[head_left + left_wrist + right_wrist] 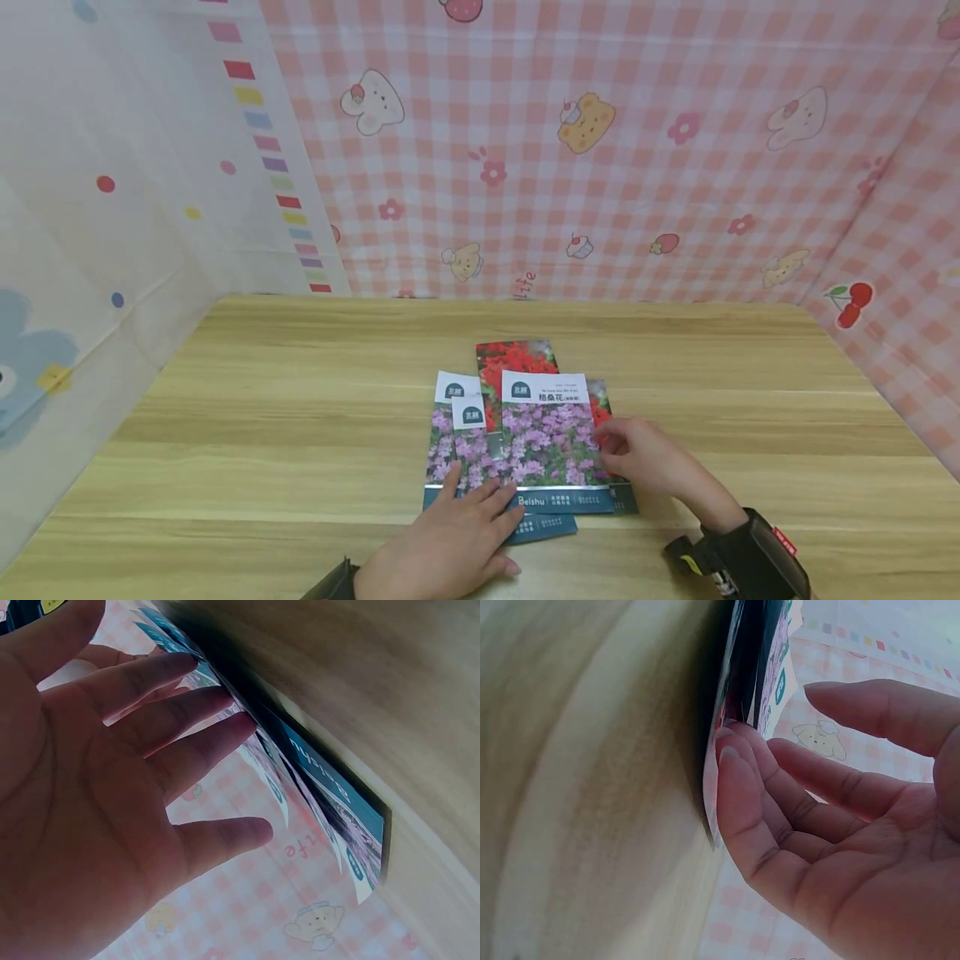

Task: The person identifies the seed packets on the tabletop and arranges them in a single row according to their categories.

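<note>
Several flat flower seed packets lie overlapped on the table. On top is a pink-flowered packet (555,442) with a white header and a blue bottom band. Two more pink-flowered packets show at the left, the smaller-looking one (470,417) partly covered. A red-flowered packet (517,358) sticks out behind, and another red-flowered packet (600,400) shows at the right edge. My left hand (450,537) spreads its fingers over the lower left of the packets, fingertips touching them. At the right edge, the bent fingers of my right hand (648,458) touch the packets, its thumb (877,709) apart from them.
The wooden table (262,450) reaches back to a pink checked cloth (525,167) with cartoon prints. A white dotted cloth (112,233) hangs at the left. Black wrist straps with camera gear (750,554) sit on both wrists.
</note>
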A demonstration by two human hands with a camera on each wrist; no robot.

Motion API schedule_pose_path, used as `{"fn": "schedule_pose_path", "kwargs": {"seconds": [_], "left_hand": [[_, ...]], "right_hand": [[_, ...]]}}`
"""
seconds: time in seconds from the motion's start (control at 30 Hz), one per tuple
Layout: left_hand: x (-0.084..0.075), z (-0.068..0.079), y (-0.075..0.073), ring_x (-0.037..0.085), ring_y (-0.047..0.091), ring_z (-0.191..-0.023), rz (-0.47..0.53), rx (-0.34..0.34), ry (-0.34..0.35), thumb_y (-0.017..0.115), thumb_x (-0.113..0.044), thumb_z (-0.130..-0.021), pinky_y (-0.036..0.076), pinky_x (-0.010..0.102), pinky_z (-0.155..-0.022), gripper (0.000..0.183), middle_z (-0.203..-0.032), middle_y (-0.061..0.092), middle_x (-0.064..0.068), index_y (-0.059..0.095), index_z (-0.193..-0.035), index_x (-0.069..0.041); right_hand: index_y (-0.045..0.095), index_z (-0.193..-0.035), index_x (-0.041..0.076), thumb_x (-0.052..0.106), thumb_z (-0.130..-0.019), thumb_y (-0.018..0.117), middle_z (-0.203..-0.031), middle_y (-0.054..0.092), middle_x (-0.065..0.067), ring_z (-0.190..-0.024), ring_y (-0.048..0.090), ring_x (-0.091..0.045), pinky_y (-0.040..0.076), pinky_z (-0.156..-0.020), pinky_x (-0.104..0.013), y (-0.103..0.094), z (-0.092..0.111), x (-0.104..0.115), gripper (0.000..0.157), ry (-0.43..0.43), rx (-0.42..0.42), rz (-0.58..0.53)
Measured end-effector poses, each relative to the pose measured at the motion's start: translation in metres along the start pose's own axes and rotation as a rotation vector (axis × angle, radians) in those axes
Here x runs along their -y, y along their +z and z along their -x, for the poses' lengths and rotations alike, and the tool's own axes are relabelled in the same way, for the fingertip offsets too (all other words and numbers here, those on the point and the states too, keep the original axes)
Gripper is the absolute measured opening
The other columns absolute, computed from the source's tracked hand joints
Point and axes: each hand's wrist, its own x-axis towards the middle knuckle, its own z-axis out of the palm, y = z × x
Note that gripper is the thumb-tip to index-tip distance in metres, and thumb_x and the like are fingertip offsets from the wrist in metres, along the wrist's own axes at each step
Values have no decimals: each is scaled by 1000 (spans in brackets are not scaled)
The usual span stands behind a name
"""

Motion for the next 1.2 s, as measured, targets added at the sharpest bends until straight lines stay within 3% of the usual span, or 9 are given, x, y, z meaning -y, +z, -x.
{"fn": "schedule_pose_path", "kwargs": {"seconds": [0.33,0.6,0.83,1.1,1.2], "left_hand": [[0,0,1,18,31,-131,7,15,6,42,-56,-88,20,56,-103,59,-142,36,-1,45,-136,-23],[1,0,1,18,30,-131,10,15,10,42,-56,-88,22,55,-103,59,-143,35,-1,44,-137,-23],[0,1,1,18,32,-130,-2,-19,24,44,-54,-88,22,56,-102,56,-141,37,0,46,-135,-22],[1,2,-2,20,34,-130,-17,-53,17,44,-51,-90,23,56,-102,53,-141,38,1,47,-135,-22],[3,3,-6,22,36,-128,-12,-112,-3,46,-45,-92,24,56,-102,49,-138,42,3,49,-133,-20]], "right_hand": [[59,-96,-2,0,-77,66,-76,55,-2,-69,51,-15,44,-59,-29,2,1,0,20,10,-18,-49],[47,-108,-8,-12,-79,55,-75,51,-10,-62,55,-19,52,-56,-33,5,2,1,30,107,-26,-325],[41,-114,-14,-12,-81,53,-74,54,-11,-61,58,-21,53,-56,-36,3,1,-2,35,122,4,-411],[50,-96,-12,-11,-80,50,-71,54,-10,-56,57,-19,53,-54,-35,-2,1,-5,17,97,93,-516],[49,-97,-11,-10,-81,51,-74,54,-11,-57,57,-18,53,-55,-35,-3,1,-5,16,97,110,-573]]}}
